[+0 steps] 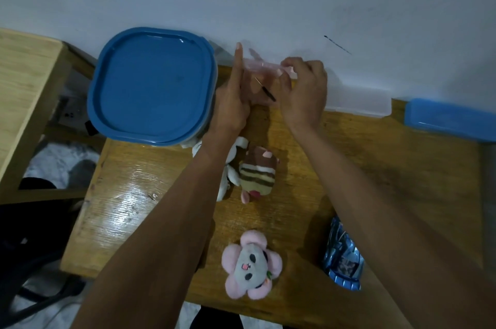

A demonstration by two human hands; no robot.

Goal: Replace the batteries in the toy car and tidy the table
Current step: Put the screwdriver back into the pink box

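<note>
A clear pink-tinted plastic bag [261, 71] is held up near the wall at the table's far edge, with a small dark-handled screwdriver [265, 89] showing through it. My left hand [233, 97] grips the bag's left side, index finger pointing straight up. My right hand [303, 87] pinches the bag's top right edge. The blue toy car [342, 256] lies at the near right of the wooden table [134, 194], partly hidden by my right forearm.
A large container with a blue lid [153, 84] stands at the far left. A clear box [359, 103] and a blue lid [451, 119] lie along the wall at right. A striped plush [257, 170], a white plush [230, 167] and a pink flower plush [251, 264] lie mid-table.
</note>
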